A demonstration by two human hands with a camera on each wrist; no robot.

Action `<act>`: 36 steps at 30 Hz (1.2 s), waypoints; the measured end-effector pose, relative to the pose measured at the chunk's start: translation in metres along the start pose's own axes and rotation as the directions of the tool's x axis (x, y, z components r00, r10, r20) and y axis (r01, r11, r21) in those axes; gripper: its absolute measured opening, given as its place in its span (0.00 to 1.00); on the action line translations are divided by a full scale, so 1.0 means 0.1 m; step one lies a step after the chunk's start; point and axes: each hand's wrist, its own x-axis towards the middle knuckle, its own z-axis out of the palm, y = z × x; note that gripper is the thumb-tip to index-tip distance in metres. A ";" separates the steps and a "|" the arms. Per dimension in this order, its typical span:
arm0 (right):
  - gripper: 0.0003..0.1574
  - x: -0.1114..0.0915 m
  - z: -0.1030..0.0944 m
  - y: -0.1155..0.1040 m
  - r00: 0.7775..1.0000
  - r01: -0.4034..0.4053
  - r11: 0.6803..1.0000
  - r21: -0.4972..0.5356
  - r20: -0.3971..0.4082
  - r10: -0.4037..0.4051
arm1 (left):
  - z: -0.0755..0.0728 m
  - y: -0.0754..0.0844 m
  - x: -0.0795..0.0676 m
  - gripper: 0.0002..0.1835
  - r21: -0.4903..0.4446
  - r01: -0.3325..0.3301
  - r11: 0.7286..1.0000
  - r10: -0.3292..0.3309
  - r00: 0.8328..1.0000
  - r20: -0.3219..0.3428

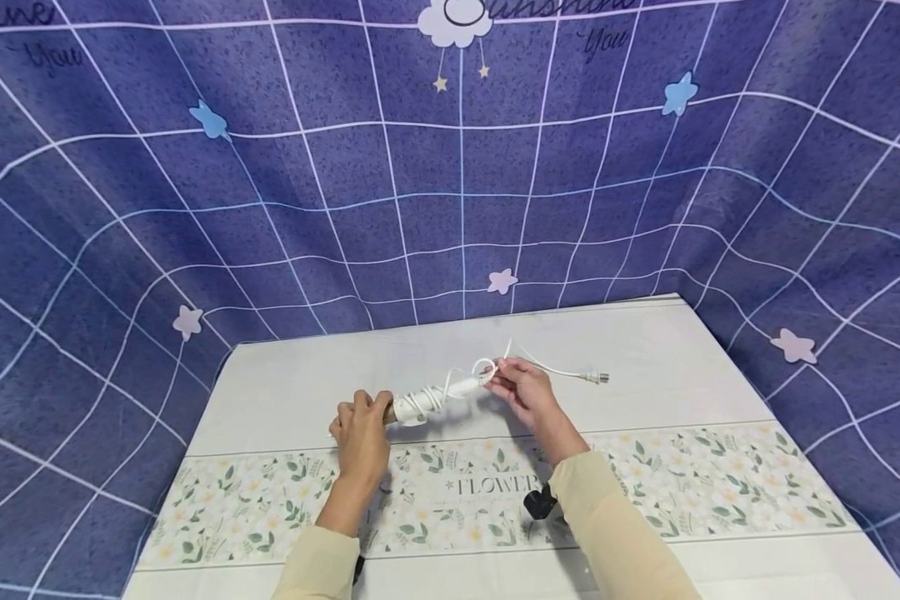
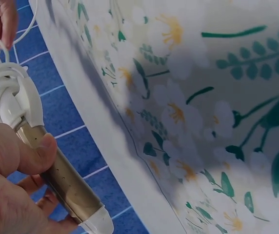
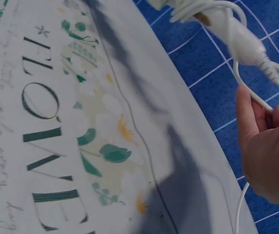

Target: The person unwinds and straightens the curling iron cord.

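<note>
A white curling iron (image 1: 461,387) with a gold barrel (image 2: 76,190) is held above the table, slanting up to the right in the head view. My left hand (image 1: 363,437) grips the gold barrel, thumb on its near side and fingers round the back. White cord (image 3: 260,103) winds in several loops around the handle. At the handle's cord end, my right hand (image 1: 528,396) pinches the cord between thumb and fingers. Beyond that hand the free cord runs off to the right and ends in a two-prong plug (image 1: 595,377).
A white tablecloth (image 1: 292,375) with a flower-printed band and the word FLOWER covers the table. Behind and at both sides hangs a blue grid-patterned curtain (image 1: 420,167) with stars. A black strap piece (image 1: 540,502) sits at the right wrist.
</note>
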 end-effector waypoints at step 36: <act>0.09 -0.06 -0.25 -0.66 0.954 0.288 0.902 0.323 -0.182 -0.239 | -0.10 -0.45 -0.04 0.31 0.004 -0.008 1.000 0.008 1.000 -0.021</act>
